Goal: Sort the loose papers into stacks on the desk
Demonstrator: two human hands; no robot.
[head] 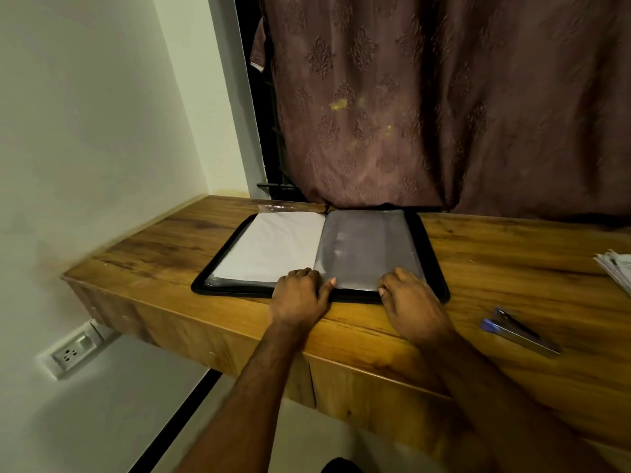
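Wall socket (73, 351) low on the left wall, below the counter (164, 254); nothing there concerns you.

Left end of the counter is bare wood, open room for a first stack. Its left and near edges drop straight off, so keep any sheet well in from them.

Folder (321, 254) lies open mid-counter, its far edge against the curtain (444, 104). Left page holds a white sheet (273, 244) under plastic; right page is a grey sleeve (368, 247), and whether it holds anything you cannot tell.

Your left hand (300, 295) rests at the folder's near edge by the spine, fingers curled under, thumb out along the sleeve's bottom corner. The grip looks like a pinch on that corner, though it is hard to be sure. Your right hand (413, 302) sits at the sleeve's lower right corner, fingers bent onto its edge.

Judgement: early step, opening up the folder to get papers out. Next move calls for sliding a sheet free of its sleeve without creasing it.

Right of the hands: stapler (522, 331) near the front edge, then loose papers (616, 268) at the far right, cut off by the frame. The gap between folder and stapler gives room for a second stack.
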